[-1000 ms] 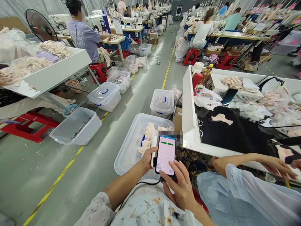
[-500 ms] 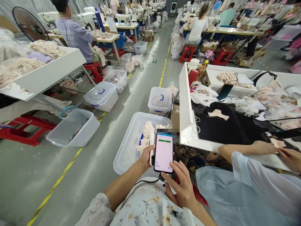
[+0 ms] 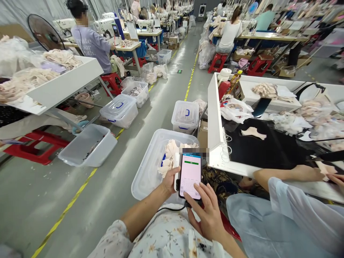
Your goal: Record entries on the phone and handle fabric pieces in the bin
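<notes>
Head view showed a phone (image 3: 190, 175), likely light, stiff and slick, best held by its edges, near a plastic lid (image 3: 146, 168), left hand (image 3: 170, 180) clamped on it and a white block (image 3: 176, 161), right hand (image 3: 206, 211) loosely spread.

Pale glare along the grey floor (image 3: 120, 182), stretched picture edges

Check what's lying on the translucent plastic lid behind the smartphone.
Cream fabric pieces lie on the translucent plastic lid, partly covering its blue handle. The smartphone and left hand hide part of it; what lies there can't be seen.
</notes>
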`<state>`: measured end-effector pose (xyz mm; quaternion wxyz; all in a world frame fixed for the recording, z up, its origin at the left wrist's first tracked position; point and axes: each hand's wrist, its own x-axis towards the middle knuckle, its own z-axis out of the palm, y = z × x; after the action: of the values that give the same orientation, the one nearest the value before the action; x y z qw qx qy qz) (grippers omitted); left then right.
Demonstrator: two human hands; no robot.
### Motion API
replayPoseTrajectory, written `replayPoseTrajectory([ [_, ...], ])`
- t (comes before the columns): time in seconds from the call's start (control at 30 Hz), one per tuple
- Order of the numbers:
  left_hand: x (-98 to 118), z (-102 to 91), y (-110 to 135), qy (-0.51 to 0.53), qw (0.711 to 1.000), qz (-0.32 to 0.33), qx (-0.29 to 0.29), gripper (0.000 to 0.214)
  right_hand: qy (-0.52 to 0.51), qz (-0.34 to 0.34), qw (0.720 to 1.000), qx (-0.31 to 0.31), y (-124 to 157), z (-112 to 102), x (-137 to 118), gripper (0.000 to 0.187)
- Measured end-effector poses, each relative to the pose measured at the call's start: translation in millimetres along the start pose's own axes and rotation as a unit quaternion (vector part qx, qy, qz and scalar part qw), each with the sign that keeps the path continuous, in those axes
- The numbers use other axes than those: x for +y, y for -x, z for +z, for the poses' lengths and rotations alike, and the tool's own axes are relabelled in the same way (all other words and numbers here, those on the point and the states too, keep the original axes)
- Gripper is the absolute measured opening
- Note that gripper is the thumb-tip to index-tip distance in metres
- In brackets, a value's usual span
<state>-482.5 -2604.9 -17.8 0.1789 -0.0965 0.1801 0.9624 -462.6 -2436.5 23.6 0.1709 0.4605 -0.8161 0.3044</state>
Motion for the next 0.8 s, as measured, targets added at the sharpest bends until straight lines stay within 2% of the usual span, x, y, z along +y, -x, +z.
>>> replayPoseTrajectory([
  [0.1, 0.7, 1.2, 0.1, 0.000, 1.000, 0.002, 0.003, 0.064, -0.006, -0.009, 1.000, -0.004, 1.0, 0.2, 1.6, 0.043],
  [0.23, 0.9, -1.1, 0.2, 0.005, 1.000, -0.009, 0.009, 0.063, -0.041, -0.018, 0.997, 0.066, 5.9, -1.5, 3.4, 0.045],
  [0.3, 0.6, -2.7, 0.1, 0.007, 1.000, -0.009, -0.001, 0.062, -0.048, -0.016, 0.996, 0.080, 9.3, -1.5, 3.9, 0.044],
  [0.47, 0.9, -3.4, 0.4, 0.003, 1.000, -0.001, -0.025, 0.061, -0.054, -0.018, 0.995, 0.083, 10.8, -0.2, 5.3, 0.043],
  [0.67, 3.2, -2.1, 1.5, -0.002, 1.000, -0.003, -0.015, 0.057, -0.049, 0.034, 0.994, 0.094, -1.2, -9.0, 6.8, 0.037],
  [0.8, 2.9, -4.3, -0.2, 0.011, 0.999, -0.015, -0.028, 0.058, -0.055, 0.024, 0.995, 0.086, -1.5, -8.4, 5.4, 0.036],
])
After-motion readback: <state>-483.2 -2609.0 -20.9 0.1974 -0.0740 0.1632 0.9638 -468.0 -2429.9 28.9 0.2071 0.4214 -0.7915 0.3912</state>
